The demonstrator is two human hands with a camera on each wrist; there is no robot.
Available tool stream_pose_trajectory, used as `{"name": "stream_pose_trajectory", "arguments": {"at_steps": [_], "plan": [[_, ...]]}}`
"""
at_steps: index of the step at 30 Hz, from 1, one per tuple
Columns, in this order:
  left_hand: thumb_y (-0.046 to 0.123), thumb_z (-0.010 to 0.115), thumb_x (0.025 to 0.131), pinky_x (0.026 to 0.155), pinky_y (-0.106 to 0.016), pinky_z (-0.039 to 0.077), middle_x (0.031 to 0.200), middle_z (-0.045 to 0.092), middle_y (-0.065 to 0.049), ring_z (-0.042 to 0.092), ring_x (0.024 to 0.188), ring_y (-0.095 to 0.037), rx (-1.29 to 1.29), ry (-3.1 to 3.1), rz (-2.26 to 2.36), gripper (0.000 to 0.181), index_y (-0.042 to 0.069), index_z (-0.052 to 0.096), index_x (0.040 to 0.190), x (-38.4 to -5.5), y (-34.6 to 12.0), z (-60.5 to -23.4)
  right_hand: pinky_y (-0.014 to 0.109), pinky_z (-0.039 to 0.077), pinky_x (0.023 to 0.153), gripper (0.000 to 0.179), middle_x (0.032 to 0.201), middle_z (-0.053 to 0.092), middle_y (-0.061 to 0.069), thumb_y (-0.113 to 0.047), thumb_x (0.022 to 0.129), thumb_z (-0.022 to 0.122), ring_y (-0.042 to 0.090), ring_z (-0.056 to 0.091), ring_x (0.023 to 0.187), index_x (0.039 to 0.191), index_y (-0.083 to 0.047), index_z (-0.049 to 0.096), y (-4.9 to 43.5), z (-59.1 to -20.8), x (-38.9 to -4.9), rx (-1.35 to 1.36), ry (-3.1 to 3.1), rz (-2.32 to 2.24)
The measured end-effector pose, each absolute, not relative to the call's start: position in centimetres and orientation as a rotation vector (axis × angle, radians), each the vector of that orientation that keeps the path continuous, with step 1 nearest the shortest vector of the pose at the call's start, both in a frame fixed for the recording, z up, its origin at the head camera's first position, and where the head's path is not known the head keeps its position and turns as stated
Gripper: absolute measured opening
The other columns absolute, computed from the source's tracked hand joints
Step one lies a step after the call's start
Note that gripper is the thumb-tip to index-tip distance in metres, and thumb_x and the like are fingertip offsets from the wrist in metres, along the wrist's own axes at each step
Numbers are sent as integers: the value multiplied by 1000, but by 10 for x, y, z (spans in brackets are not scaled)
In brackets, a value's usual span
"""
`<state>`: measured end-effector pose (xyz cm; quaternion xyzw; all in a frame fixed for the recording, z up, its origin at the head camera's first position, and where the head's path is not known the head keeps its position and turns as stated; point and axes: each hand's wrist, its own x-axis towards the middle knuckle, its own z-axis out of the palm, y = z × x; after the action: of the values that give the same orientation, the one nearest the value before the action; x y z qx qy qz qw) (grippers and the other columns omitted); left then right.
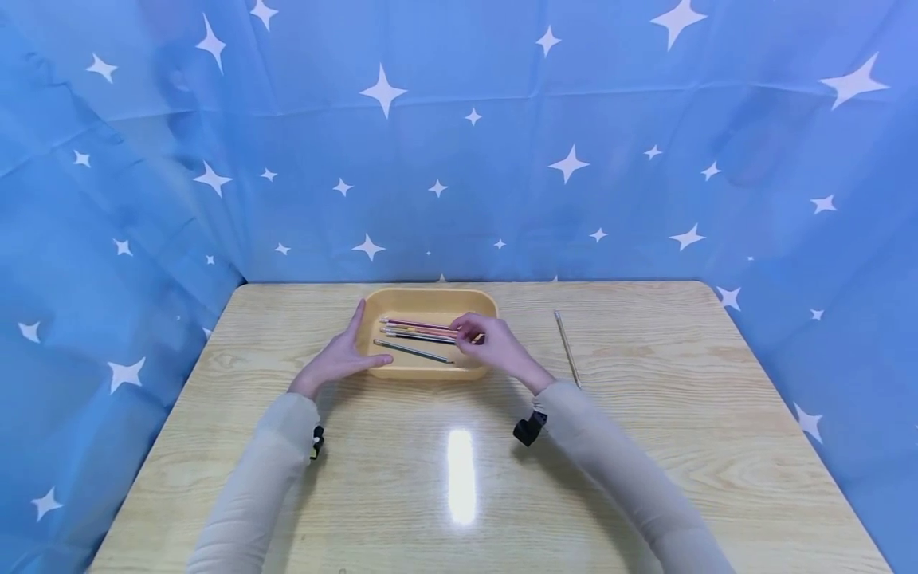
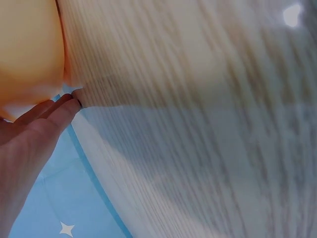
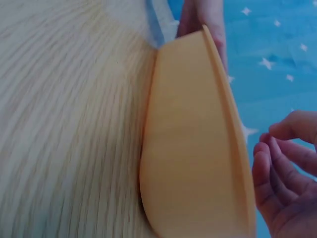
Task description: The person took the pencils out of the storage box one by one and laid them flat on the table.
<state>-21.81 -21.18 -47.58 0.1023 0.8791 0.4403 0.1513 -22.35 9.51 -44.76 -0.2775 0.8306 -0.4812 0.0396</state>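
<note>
A shallow yellow-orange tray [image 1: 430, 372] stands near the back of the table. In it lie several pencils side by side, with a dark pencil [image 1: 413, 351] slightly apart at the front. My left hand [image 1: 343, 356] spans the tray's left front corner, its straight fingers along the left side and the thumb at the front rim. Over the tray's right part is my right hand [image 1: 488, 339], fingers loosely bent, covering the right ends of some pencils. The right wrist view shows nothing between the thumb and fingers [image 3: 285, 171], just beyond the tray's rim.
One more pencil [image 1: 566, 347] lies on the wooden table [image 1: 681, 414], right of the tray and beyond the right forearm. Behind the table and along its sides hangs a blue curtain [image 1: 430, 143] with white stars. A bright reflection shows at the table's front middle.
</note>
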Motion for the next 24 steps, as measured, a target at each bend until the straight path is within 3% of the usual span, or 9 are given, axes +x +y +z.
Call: {"name": "stream_pose_trajectory", "arguments": {"at_steps": [7,16,24], "plan": [[48,78,77,110,-60,18,157,3,-24,16,139,-49,289,2525,1271,125,20,-15,154,-222,-210,-475,25,52,69,23,83,65,2,0,86,64,15,61,78,108,2,68,67,-449,-230,-827,2565,-1383],[50,77,78,108,-61,21,155,6,-29,20,136,-51,270,2538,1222,125,19,-17,153,-220,-213,-475,26,49,77,22,87,66,5,0,87,68,14,61,81,109,3,66,39,-457,-239,-829,2441,-1347],[53,78,75,108,-61,21,157,6,-26,19,137,-50,259,2526,1250,125,26,-16,154,-221,-213,-479,24,49,74,21,88,65,5,2,87,68,14,60,82,107,5,66,26,-467,-246,-813,2394,-1329]]}}
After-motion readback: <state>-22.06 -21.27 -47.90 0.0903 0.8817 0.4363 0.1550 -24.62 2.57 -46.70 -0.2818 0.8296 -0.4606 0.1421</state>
